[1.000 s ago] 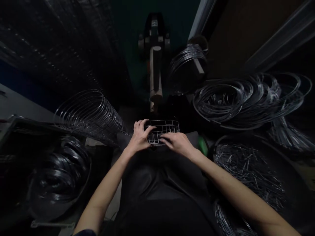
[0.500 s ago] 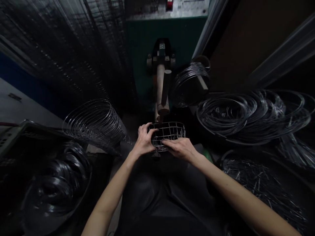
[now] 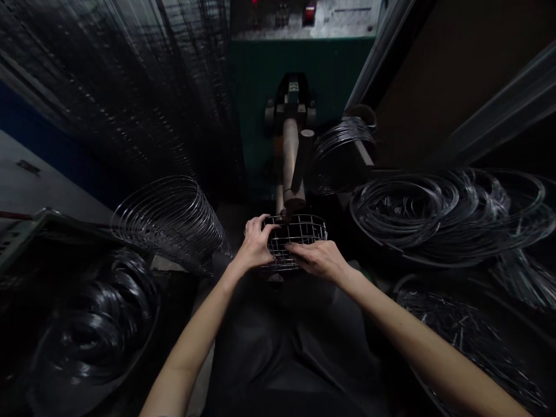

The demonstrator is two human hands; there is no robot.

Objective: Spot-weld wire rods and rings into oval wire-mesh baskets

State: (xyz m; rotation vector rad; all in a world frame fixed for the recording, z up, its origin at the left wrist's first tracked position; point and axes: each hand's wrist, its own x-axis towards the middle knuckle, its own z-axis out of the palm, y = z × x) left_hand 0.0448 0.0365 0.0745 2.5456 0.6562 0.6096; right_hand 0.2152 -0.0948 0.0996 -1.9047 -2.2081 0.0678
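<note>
A round wire basket frame [image 3: 299,233] sits between my hands in front of a machine, its rings joined by short cross wires. My left hand [image 3: 256,243] grips its left side, thumb and fingers curled round the wires. At the front right, my right hand [image 3: 319,258] has its fingers closed against the lower wires; whether a small wire is also pinched there I cannot make out. The machine's lower metal arm tip [image 3: 284,215] meets the top rim of the frame, beneath the thick cylindrical arm [image 3: 292,162].
Stacked wire rings [image 3: 174,220] stand to the left, above a bin of coiled wire [image 3: 99,324]. On the right lie large wire hoops [image 3: 417,208] and a tub of short cut wires [image 3: 460,330]. More rings [image 3: 345,136] hang beside the green machine body [image 3: 252,75].
The view has shifted slightly, so the machine appears lower and further right. Both hands keep their hold on the wire frame, with hardly any movement.
</note>
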